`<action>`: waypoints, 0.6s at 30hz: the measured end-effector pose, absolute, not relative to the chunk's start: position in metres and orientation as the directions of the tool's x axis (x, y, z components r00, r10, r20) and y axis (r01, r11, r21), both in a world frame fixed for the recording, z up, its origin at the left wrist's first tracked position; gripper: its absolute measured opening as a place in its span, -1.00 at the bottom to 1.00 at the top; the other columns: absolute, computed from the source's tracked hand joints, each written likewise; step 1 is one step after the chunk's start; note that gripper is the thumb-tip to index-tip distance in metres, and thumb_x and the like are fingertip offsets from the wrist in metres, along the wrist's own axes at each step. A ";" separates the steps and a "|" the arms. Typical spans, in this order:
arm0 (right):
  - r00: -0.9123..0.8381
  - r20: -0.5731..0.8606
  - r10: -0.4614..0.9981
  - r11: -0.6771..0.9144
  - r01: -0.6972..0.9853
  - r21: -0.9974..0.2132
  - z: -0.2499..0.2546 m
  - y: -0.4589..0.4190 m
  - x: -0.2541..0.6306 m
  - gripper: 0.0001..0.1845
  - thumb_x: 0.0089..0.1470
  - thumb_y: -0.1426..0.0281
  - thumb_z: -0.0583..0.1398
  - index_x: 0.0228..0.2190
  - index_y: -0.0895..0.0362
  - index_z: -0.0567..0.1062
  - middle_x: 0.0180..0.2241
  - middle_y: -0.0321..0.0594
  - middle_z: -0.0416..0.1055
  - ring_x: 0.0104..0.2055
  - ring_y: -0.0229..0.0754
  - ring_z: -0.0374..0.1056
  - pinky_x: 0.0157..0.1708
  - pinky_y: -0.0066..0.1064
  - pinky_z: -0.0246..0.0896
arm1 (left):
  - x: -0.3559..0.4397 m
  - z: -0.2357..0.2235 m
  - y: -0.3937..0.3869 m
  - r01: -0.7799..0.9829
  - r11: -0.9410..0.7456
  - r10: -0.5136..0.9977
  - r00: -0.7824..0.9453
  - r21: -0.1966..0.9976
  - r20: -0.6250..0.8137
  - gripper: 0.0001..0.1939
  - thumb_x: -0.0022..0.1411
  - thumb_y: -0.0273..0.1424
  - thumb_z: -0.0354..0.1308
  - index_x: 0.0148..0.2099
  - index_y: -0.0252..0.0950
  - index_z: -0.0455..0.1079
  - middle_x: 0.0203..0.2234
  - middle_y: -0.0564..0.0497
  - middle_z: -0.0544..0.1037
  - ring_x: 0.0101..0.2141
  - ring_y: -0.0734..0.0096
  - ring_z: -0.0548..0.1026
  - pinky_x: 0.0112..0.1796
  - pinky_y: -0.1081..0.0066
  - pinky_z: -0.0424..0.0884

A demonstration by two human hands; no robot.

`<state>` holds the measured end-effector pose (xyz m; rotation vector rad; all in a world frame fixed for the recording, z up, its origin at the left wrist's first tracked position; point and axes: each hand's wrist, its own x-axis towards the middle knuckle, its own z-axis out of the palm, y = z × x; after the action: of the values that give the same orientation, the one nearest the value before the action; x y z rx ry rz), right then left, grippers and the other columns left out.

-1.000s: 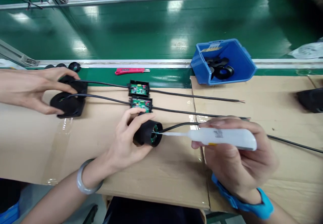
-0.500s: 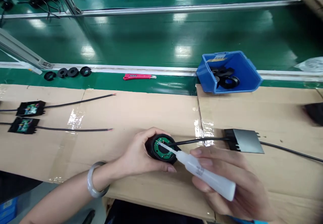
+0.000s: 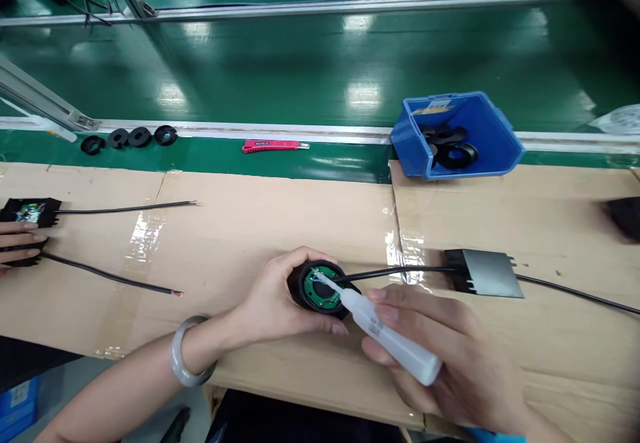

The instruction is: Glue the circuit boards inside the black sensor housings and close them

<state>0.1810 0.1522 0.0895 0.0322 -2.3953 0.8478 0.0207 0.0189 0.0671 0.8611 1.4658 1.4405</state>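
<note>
Along the back of a brown cardboard-covered surface (image 3: pixel 290 213) stands a blue plastic bin (image 3: pixel 493 140); in front of the bin, a right hand (image 3: pixel 455 356) grips a translucent white squeeze bottle (image 3: pixel 395 343), while front-left of the bin a left hand (image 3: pixel 277 303) clasps a round black housing (image 3: pixel 299 290), the bottle's thin nozzle (image 3: pixel 329 282) at its green circuit board (image 3: pixel 329 303). Left of the bin lies a red utility knife (image 3: pixel 273 146).

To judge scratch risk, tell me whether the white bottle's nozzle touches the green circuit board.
Cannot tell: the head view shows the nozzle overlapping the green circuit board, but neither contact nor gap plainly.
</note>
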 end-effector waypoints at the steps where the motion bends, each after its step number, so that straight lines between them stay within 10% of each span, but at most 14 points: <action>1: -0.827 0.538 0.161 0.792 -0.218 -0.571 0.090 0.152 0.181 -0.37 0.24 0.42 0.17 0.29 0.03 0.16 -0.18 -0.05 0.52 -0.22 0.00 0.52 -0.36 -0.25 0.60 | 0.021 0.067 0.019 -0.106 0.087 0.921 -0.370 0.991 -0.120 -0.42 -0.21 -0.55 0.53 -0.08 -0.27 0.46 -0.17 -0.05 0.62 -0.20 0.26 0.60 -0.17 0.32 0.55; 18: -0.745 0.609 0.270 0.761 -0.223 -0.610 0.087 0.158 0.180 -0.64 0.20 0.47 0.21 0.04 0.11 0.38 -0.22 -0.10 0.48 -0.21 -0.09 0.47 -0.33 -0.31 0.53 | 0.018 0.068 0.018 -0.126 0.123 0.916 -0.366 0.984 -0.162 -0.40 -0.24 -0.44 0.57 -0.09 -0.29 0.46 -0.19 -0.03 0.62 -0.16 0.24 0.58 -0.12 0.35 0.48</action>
<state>0.1801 0.1581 0.0871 -0.0353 -2.2409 0.8925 0.0179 0.0184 0.0681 0.8184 1.4693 1.4136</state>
